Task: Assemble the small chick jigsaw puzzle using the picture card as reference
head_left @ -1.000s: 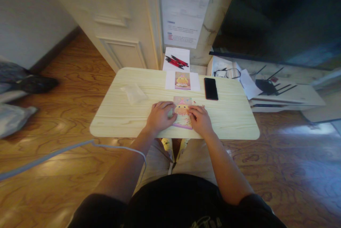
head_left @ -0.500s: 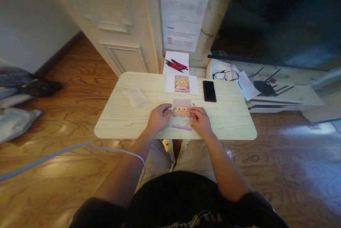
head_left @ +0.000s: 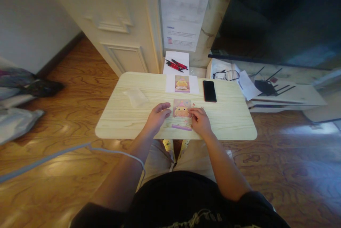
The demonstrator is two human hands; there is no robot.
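A partly put-together picture puzzle of a yellow cartoon figure in a pink hat lies flat on the pale wooden table. Below it is a separate purple strip, with small loose bits in the gap between. My left hand hovers by the puzzle's left edge, thumb and fingers apart, holding nothing. At the right edge my right hand has its thumb and fingertips pinched together; what they hold is too small to make out. A few tiny pieces lie just beyond that hand.
A matching printed picture rests on white paper at the table's far edge. Right of it lies a black phone, and a crumpled translucent wrapper lies to the left. Red and black pens sit on paper behind the table.
My left hand has shifted slightly left, away from the puzzle's edge, its fingers a little straighter. My right hand stays at the right edge, still pinched.
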